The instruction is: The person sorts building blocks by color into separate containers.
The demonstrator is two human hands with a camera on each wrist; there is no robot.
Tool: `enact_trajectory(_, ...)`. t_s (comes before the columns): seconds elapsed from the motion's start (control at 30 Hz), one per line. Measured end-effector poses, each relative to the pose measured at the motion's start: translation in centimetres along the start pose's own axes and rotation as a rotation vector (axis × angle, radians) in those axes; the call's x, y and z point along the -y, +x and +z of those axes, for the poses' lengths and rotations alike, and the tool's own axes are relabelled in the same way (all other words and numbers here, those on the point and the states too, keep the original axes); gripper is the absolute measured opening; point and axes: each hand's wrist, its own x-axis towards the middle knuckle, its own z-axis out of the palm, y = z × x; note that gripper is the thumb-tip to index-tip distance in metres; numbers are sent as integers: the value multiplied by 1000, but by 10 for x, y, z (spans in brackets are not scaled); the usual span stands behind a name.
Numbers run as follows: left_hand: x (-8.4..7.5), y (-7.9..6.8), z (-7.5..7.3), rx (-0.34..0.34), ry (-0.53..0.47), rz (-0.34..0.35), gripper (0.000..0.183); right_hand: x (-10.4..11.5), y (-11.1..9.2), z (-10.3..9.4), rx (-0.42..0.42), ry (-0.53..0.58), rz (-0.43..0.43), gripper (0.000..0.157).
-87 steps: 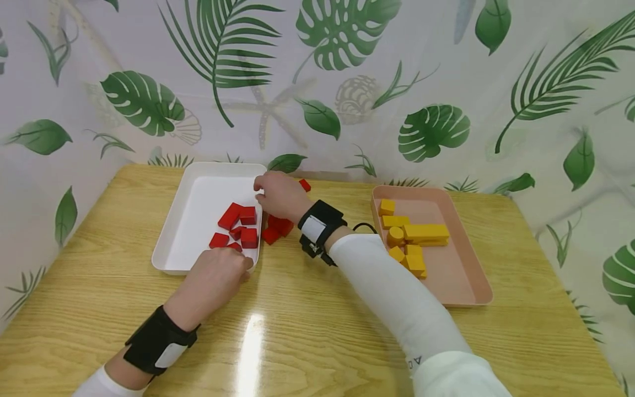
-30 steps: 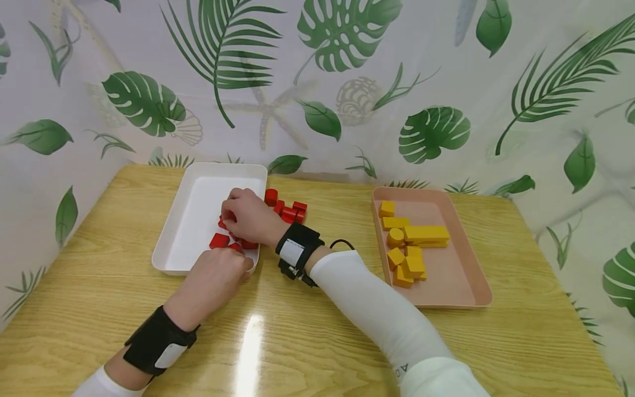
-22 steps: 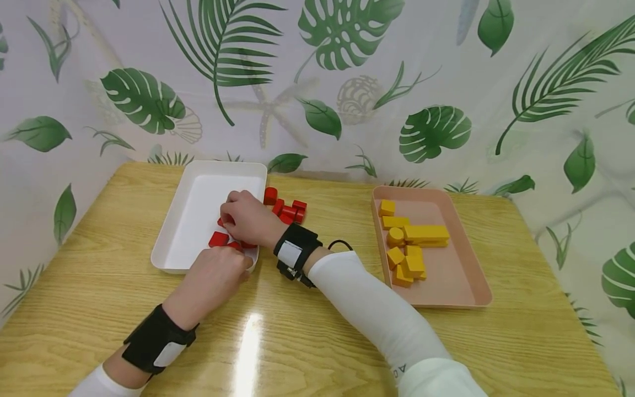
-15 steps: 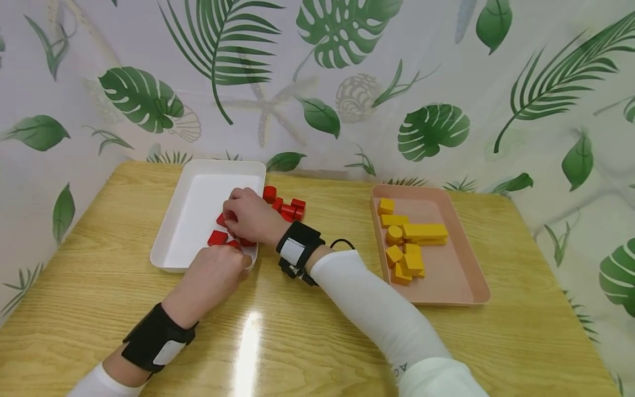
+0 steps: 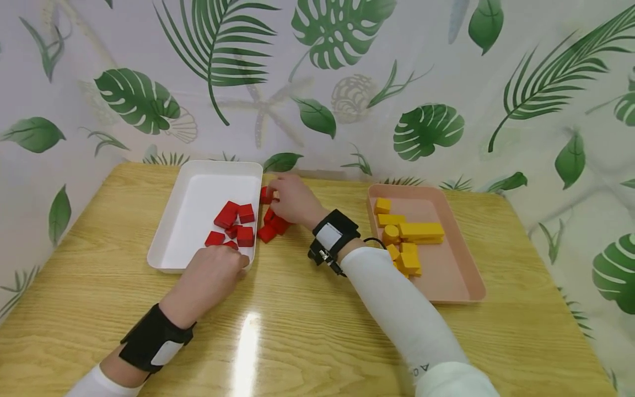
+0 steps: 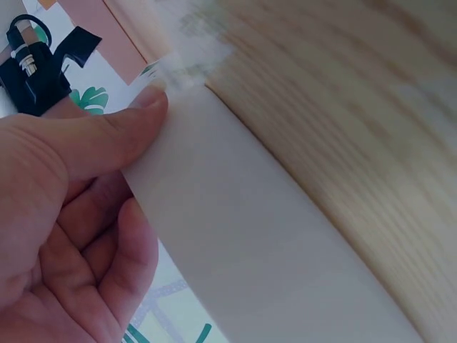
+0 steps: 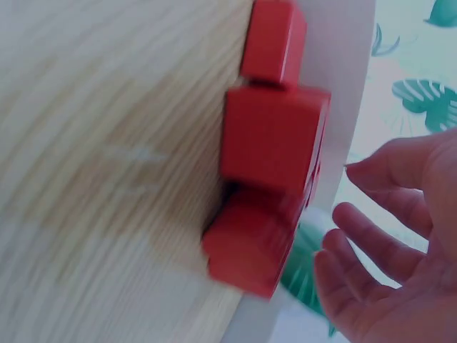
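My left hand (image 5: 213, 274) holds the near right corner of a white tray (image 5: 171, 220). In the left wrist view the thumb lies on the tray's outer wall (image 6: 235, 214) and the other fingers curl over the inner side. Several red blocks (image 5: 245, 236) lie in the tray's right part. Just outside its right wall, more red blocks (image 5: 267, 233) sit bunched on the table. Over that bunch hovers my right hand (image 5: 296, 201); the right wrist view shows its fingers loosely bent, holding nothing, apart from the red blocks (image 7: 275, 136).
A pink tray (image 5: 453, 270) stands to the right, with several yellow blocks (image 5: 421, 231) along its left side. Behind the wooden table (image 5: 307, 325) hangs a leaf-patterned sheet (image 5: 367, 127). My right forearm crosses near the pink tray's left edge.
My right hand was over the bunched blocks, then reached into the white tray, and is now back right over the bunch. The left hand has stayed on the tray's corner.
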Motion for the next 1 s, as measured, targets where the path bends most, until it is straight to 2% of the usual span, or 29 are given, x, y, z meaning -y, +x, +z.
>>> enact_trajectory(0.17,-1,0,-1,11,-1,-7,10,-17,-8,-1,49,-7,56,20)
enact_trajectory(0.37,0,-1,-1,29,-19,-15,12,-28,-13,2,109,0,78,25)
enact_trajectory(0.67,0,-2,-1,25,-19,-10,15,-36,-15,2,118,-11,69,23)
enact_trajectory(0.87,0,-1,0,17,-25,-3,15,-22,-16,-10,90,-25,58,24)
enact_trajectory(1.0,0,0,0,9,-23,-3,12,0,-15,-19,40,-37,-23,23)
